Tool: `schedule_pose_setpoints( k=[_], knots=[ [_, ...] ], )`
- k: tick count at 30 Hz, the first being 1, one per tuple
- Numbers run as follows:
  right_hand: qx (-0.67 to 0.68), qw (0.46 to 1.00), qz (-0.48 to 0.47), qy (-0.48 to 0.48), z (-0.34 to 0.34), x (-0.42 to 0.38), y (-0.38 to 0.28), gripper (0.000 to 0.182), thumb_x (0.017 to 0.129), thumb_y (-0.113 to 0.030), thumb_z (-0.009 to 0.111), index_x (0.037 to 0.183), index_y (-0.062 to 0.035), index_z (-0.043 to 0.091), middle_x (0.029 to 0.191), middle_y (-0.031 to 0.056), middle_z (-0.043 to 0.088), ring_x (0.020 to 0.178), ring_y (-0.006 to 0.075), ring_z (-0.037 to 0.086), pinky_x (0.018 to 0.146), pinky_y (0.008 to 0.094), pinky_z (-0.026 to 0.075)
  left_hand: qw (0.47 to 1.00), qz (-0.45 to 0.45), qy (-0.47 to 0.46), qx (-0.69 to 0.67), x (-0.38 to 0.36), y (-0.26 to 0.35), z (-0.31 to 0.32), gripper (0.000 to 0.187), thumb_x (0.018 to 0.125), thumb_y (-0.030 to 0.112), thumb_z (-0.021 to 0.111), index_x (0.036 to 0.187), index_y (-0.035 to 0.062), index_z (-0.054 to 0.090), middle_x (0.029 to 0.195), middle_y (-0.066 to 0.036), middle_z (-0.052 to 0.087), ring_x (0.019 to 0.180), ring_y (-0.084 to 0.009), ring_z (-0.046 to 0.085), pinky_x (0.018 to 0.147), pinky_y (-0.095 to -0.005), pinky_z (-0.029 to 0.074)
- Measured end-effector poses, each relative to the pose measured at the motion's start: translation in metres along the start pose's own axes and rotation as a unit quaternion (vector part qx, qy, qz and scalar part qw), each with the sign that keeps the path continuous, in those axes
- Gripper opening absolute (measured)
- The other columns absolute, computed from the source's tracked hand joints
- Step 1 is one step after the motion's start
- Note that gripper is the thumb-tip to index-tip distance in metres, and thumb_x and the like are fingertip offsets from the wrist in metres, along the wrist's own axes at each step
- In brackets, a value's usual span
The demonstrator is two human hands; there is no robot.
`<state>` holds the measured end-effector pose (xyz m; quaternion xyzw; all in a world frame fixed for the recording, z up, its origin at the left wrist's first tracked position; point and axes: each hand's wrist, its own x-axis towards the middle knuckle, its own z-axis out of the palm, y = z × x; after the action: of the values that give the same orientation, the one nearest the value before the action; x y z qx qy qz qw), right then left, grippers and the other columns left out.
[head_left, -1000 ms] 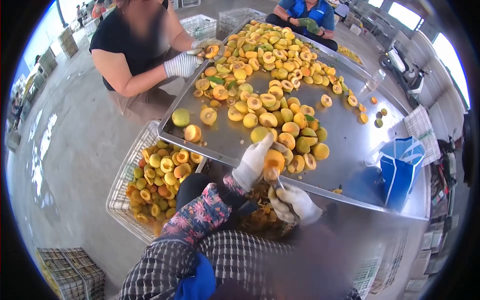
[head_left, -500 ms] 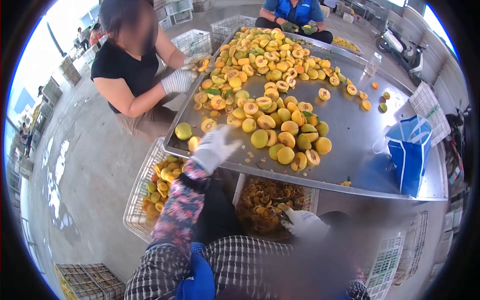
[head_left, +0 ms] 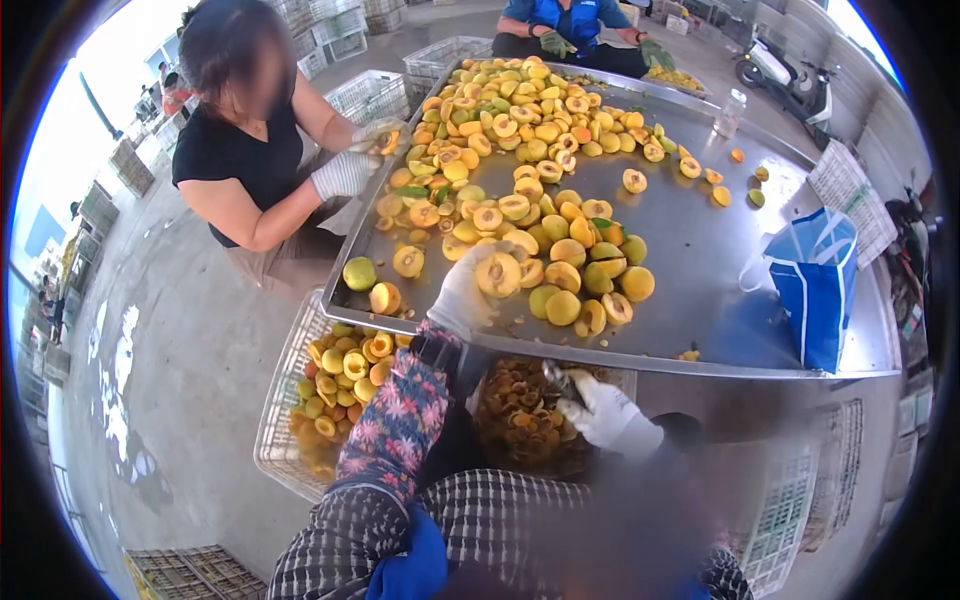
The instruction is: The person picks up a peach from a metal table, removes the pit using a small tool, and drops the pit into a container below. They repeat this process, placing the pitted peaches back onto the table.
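My left hand [head_left: 462, 302], in a white glove, grips a halved yellow peach [head_left: 498, 274] by its edge, cut face up, just over the near edge of the steel table [head_left: 690, 260]. Beside it spreads a pile of whole and halved peaches [head_left: 560, 240]. My right hand [head_left: 608, 415], also gloved in white, is closed on a small metal tool [head_left: 558, 380] whose tip points up and left. It is over a crate [head_left: 627, 385] of brown pits and scraps below the table edge. At my left, a white basket [head_left: 283, 425] holds peach halves.
Across the left corner, a person in striped gloves [head_left: 343, 177] holds a fruit piece. Another person in a blue vest [head_left: 580, 22] sits at the far end. A blue bag [head_left: 815, 300] and a clear bottle [head_left: 731, 112] stand on the table's right side.
My left hand has gone from open beside the pile to holding a peach half, moving slightly right. My right hand has risen a little, bringing the metal tool into clearer view.
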<state>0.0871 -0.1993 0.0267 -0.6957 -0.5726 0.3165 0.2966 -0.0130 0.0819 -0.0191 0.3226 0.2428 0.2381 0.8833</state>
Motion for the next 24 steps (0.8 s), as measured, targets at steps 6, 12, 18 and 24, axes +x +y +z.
schedule_pose_setpoints(
  k=[6, 12, 18, 24],
  knots=[
    [-0.011, 0.982, -0.081, 0.172, -0.002, 0.053, -0.046, 0.030, 0.093, -0.017, 0.058, 0.117, -0.0014, 0.047, 0.084, 0.0258, 0.062, 0.082, 0.0448, 0.062, 0.067, 0.0490, 0.047, 0.984, 0.065, -0.011, -0.162, -0.045, -0.009, 0.040, 0.048, 0.102, 0.043, 0.042, 0.118, -0.0001, 0.056, 0.117, -0.014, 0.062, 0.106, -0.0270, 0.061, 0.090, -0.0390, 0.053],
    [-0.138, 0.972, -0.054, 0.184, 0.017, 0.084, -0.042, 0.024, 0.091, -0.014, 0.059, 0.103, -0.0003, 0.044, 0.077, 0.0213, 0.062, 0.071, 0.0433, 0.061, 0.060, 0.0480, 0.046, 0.972, 0.230, 0.013, 0.050, -0.061, -0.023, 0.053, 0.056, 0.102, 0.047, 0.040, 0.117, -0.0043, 0.055, 0.111, -0.014, 0.065, 0.097, -0.0215, 0.064, 0.086, -0.0316, 0.053],
    [-0.132, 0.976, -0.087, 0.152, 0.033, 0.089, -0.025, 0.028, 0.091, -0.014, 0.060, 0.107, 0.0025, 0.044, 0.077, 0.0239, 0.061, 0.070, 0.0441, 0.061, 0.058, 0.0491, 0.047, 0.992, 0.095, 0.053, -0.058, -0.061, -0.018, 0.040, 0.064, 0.097, 0.056, 0.046, 0.114, -0.0042, 0.059, 0.107, -0.014, 0.066, 0.091, -0.0199, 0.064, 0.079, -0.0308, 0.054],
    [-0.200, 0.978, -0.033, 0.053, 0.032, 0.090, -0.008, 0.042, 0.089, -0.021, 0.060, 0.116, 0.0066, 0.043, 0.075, 0.0259, 0.062, 0.069, 0.0472, 0.060, 0.061, 0.0535, 0.048, 0.988, 0.091, 0.079, 0.096, -0.039, -0.028, 0.016, 0.063, 0.102, 0.051, 0.040, 0.095, -0.0045, 0.068, 0.073, -0.007, 0.066, 0.064, -0.0133, 0.061, 0.066, -0.0243, 0.049]
  ],
)
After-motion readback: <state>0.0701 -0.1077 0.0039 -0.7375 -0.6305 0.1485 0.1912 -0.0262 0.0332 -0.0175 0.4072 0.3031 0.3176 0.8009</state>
